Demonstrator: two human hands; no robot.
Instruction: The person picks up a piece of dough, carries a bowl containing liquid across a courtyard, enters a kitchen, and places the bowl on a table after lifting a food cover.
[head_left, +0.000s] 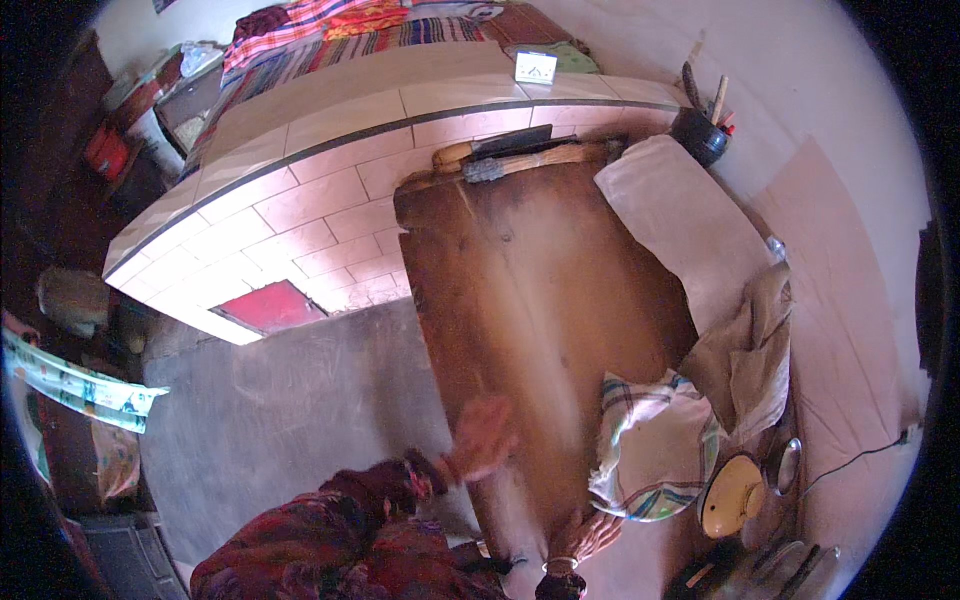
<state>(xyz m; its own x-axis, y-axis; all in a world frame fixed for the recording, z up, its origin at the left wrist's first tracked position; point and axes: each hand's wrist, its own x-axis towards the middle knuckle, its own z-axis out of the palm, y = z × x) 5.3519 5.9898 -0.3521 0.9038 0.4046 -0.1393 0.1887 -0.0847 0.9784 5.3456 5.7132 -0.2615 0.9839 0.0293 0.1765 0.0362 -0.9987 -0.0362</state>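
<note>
A large wooden board (555, 292) with a pale dusting along its middle lies before me. My left hand (484, 439), blurred, is over the board's left edge; its fingers cannot be made out clearly. My right hand (586, 536), with a pale bracelet at the wrist, is by the board's near right corner. Its fingers are stretched out and I see nothing held in them. Just beyond those fingers lies a white cloth with coloured stripes (656, 450); whether they touch it is unclear. What the cloth may cover is hidden.
A wooden-handled cleaver (517, 142) and a brush (525, 163) lie at the board's far end. Plain cloth (682, 202) spreads along its right side, below a dark pot of utensils (701, 135). A yellow lid (727, 499) stands right. Beyond rises a tiled platform (337, 202).
</note>
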